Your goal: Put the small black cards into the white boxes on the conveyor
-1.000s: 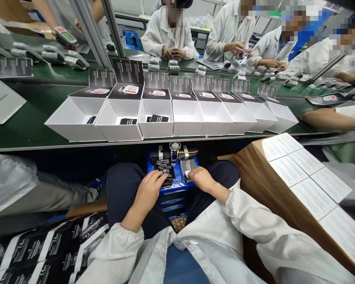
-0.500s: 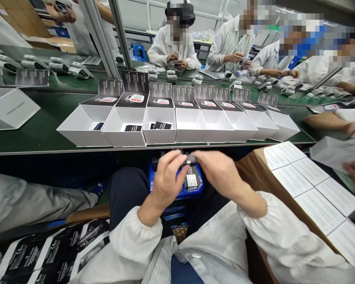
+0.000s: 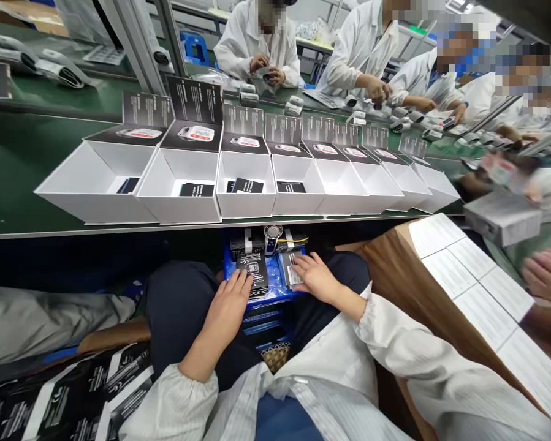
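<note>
Left to right, a row of open white boxes (image 3: 183,184) stands on the green bench (image 3: 13,184), each with its black lid flap raised behind it. The first four boxes from the left each hold a black card: first (image 3: 129,185), second (image 3: 196,190), third (image 3: 246,185), fourth (image 3: 290,187). The boxes further right (image 3: 376,180) show bare white floors as far as can be seen. Judged from this, roughly half the row is filled and the right half remains.

Below the bench edge, a blue tray (image 3: 275,283) sits between the person's knees. It carries two stacks: a black stack (image 3: 253,269) on the left and a second stack (image 3: 288,269) on the right whose top card bears a white label. The black cards are flat, small and rectangular, with fine white print.

The left hand (image 3: 227,303) lies flat, fingers extended, fingertips touching the near edge of the black stack; nothing is gripped. The right hand (image 3: 315,278) rests fingers spread on the labelled stack, likewise not closed on anything.

At the right, a brown carton (image 3: 404,269) carries white sheets (image 3: 477,275). Another person's hand (image 3: 548,275) is near it.
</note>
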The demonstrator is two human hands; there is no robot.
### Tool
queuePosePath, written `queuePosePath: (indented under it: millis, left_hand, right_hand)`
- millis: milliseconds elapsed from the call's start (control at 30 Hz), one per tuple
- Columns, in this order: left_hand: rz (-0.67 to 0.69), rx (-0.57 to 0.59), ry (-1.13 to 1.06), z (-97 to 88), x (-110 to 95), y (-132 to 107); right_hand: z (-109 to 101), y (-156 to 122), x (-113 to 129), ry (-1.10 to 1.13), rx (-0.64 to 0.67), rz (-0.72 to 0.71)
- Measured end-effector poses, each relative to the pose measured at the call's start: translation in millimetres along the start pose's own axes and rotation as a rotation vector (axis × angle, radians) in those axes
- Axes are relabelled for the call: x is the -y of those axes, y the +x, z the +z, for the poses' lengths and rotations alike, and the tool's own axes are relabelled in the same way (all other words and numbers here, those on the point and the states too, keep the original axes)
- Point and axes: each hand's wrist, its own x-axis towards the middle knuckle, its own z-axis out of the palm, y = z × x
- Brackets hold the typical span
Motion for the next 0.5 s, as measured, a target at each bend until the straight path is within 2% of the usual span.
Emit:
queuePosePath:
  millis: [67, 167, 267, 367, 433, 500]
  left_hand:
    - [0.016, -0.023, 0.014, -2.3, 1, 1]
    - [0.055, -0.109, 0.020, -5.1, 1, 2]
    - [0.114, -0.299, 0.015, -12.5, -1, 4]
    - [0.205, -0.509, 0.005, -28.9, -9, 5]
    - [0.280, -0.573, -0.010, -42.3, -18, 6]
    - [0.347, -0.591, -0.032, -54.5, -28, 9]
  right_hand:
    - [19, -8, 5, -0.008, 0.119, 0.045]
    - [24, -9, 6, 0.063, 0.181, 0.059]
    - [20, -4, 4, 0.113, 0.181, 0.091]
    - [14, 0, -2, 0.169, 0.150, 0.121]
    - [6, 2, -7, 0.223, 0.130, 0.121]
    - [-11, 0, -8, 0.252, 0.089, 0.140]
